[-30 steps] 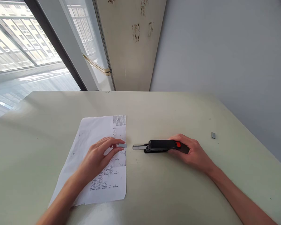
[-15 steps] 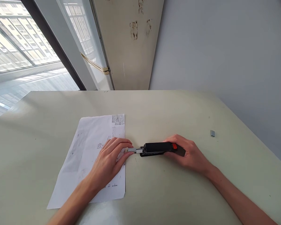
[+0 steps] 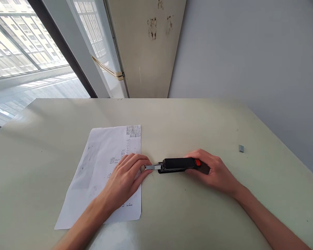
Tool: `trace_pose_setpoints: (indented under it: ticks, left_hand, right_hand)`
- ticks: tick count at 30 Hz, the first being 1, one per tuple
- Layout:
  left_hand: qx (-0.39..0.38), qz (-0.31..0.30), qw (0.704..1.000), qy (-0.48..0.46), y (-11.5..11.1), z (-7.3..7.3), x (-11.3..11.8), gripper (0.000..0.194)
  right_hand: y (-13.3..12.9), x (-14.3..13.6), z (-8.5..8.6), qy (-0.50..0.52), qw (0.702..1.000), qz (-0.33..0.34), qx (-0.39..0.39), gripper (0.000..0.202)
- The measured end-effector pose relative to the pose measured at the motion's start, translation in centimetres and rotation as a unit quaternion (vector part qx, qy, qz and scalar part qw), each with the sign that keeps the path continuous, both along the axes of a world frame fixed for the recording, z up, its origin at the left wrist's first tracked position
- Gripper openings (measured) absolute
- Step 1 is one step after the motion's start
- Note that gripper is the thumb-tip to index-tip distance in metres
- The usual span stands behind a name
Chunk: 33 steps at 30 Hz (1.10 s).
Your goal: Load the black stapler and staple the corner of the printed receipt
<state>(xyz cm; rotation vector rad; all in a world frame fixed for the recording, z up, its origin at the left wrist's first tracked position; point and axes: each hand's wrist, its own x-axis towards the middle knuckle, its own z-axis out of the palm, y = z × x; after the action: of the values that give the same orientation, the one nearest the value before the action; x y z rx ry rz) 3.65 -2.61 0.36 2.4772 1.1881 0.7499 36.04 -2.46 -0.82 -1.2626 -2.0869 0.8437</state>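
Observation:
A black stapler (image 3: 179,164) with a red part near its right end lies sideways on the table. My right hand (image 3: 211,170) grips that right end between thumb and fingers. From the stapler's left end sticks out a silver metal tray (image 3: 153,167). My left hand (image 3: 131,173) is closed at the outer tip of this tray, thumb below and fingers above. Beneath my left hand and forearm lies a printed white paper sheet (image 3: 96,152), its right edge just left of the stapler.
A small grey piece (image 3: 241,148) lies on the pale table (image 3: 198,215) at the right. Beyond the table's far edge stand a window (image 3: 21,45), a beige panel (image 3: 148,62) and a grey wall (image 3: 245,52).
The view has shifted slightly, so everything on the table appears a little further right. Both hands keep their places on the stapler and its tray.

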Motion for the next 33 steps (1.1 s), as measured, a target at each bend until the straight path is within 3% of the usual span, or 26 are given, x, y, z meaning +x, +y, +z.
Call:
trace_pose_setpoints:
  ticks: [6,12,21,33]
  left_hand:
    - [-0.020,-0.007,1.000,-0.001,0.6,0.3,-1.1,0.019]
    - [-0.059,-0.069,0.996,-0.011,1.5,1.2,-2.8,0.017]
    - [-0.041,-0.136,0.988,-0.062,0.7,0.2,-1.0,0.012]
    - [-0.037,-0.054,0.997,-0.036,0.5,-0.5,0.5,0.040]
  right_hand:
    - [0.0,0.0,-0.2,0.008,1.000,0.002,-0.006,0.021]
    - [0.1,0.1,0.0,0.021,1.000,0.003,-0.022,0.020]
    - [0.0,0.1,0.2,0.059,0.993,0.066,-0.076,0.021]
    - [-0.8,-1.4,0.3,0.093,0.985,0.077,-0.121,0.020]
